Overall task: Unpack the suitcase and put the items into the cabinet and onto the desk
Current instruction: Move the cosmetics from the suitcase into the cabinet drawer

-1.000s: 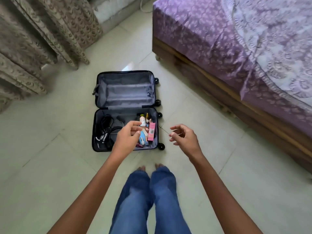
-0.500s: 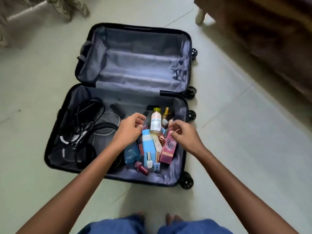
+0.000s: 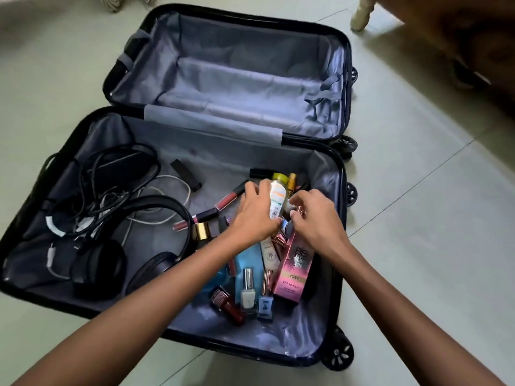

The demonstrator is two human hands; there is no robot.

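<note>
Both forearms come in from the bottom edge over the near rim of the open suitcase [image 3: 278,335], which lies flat on the pale tiled floor [image 3: 423,232] with a wheel [image 3: 337,353] at its near right corner. Just inside that rim three nail polish bottles [image 3: 247,292] crowd together, and a pink box [image 3: 292,270] lies tilted beside them, close to the right wall. Above these the left hand [image 3: 255,215] curls round a white bottle [image 3: 278,197], thumb below it and fingers over its top. The right hand [image 3: 316,218] sits just beside it with fingers bent in over small rose-capped items; whether it grips one I cannot tell. The two hands nearly touch, in the packed right side of the near half. To the left, black headphones [image 3: 156,227] and a tangle of cables [image 3: 111,176] fill the space up to the left wall. Between them and the hands a strip of grey lining shows, with a black tube [image 3: 185,174] on it. Past the hinge, the far half [image 3: 237,79] shows grey lining and straps. Open floor runs along the right side; a furniture leg [image 3: 361,15] stands at the top right.
</note>
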